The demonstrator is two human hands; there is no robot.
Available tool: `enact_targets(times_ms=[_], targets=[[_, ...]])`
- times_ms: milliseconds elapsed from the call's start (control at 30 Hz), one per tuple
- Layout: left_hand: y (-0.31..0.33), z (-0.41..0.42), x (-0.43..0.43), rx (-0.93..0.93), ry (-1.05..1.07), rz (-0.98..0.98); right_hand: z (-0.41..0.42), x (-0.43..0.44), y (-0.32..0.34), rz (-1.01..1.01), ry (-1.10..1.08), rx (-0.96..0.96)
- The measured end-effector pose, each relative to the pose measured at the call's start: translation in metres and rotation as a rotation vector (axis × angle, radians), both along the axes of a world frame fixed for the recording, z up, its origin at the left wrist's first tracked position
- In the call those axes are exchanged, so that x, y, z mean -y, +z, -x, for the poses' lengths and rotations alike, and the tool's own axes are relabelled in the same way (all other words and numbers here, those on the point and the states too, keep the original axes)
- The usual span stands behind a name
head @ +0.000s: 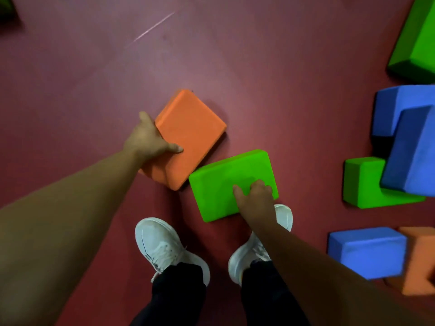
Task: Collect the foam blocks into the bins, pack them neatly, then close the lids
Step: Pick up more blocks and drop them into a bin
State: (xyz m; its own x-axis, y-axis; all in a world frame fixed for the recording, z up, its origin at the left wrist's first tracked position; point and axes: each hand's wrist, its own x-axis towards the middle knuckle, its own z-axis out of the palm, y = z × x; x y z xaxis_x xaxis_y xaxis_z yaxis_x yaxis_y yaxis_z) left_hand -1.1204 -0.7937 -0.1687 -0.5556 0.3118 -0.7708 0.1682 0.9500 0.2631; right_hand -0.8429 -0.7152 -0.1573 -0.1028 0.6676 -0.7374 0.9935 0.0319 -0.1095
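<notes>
An orange foam block lies flat on the dark red floor in the middle of the head view. My left hand grips its near left edge, thumb on top and fingers hidden under the side. Just to its right and nearer lies a green foam block, almost touching the orange one at a corner. My right hand grips the green block's near right corner, fingers curled over the top. No bin is in view.
More foam blocks crowd the right side: a large green one at the top right, blue blocks, a green L-shaped block, and a blue block against an orange one. My white shoes stand just below the two held blocks.
</notes>
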Motion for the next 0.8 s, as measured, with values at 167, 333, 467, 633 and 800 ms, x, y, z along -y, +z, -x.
enact_targets(times_ms=[167,333,467,633,800], targets=[[0.054,-0.043,0.005,-0.275,0.016,-0.202,-0.006,-0.028,0.012,-0.099,-0.08,-0.068],[0.081,-0.08,0.018,-0.394,0.002,-0.227,-0.002,-0.069,0.001,0.063,-0.095,-0.027],[0.073,-0.099,0.026,-0.403,-0.033,-0.219,-0.003,-0.069,-0.023,0.127,-0.064,-0.045],[0.073,-0.095,0.03,-0.447,-0.046,-0.171,-0.007,-0.075,-0.018,0.187,-0.095,-0.168],[0.129,-0.07,0.02,-0.461,0.043,-0.111,0.025,-0.079,0.067,-0.037,-0.036,-0.331]])
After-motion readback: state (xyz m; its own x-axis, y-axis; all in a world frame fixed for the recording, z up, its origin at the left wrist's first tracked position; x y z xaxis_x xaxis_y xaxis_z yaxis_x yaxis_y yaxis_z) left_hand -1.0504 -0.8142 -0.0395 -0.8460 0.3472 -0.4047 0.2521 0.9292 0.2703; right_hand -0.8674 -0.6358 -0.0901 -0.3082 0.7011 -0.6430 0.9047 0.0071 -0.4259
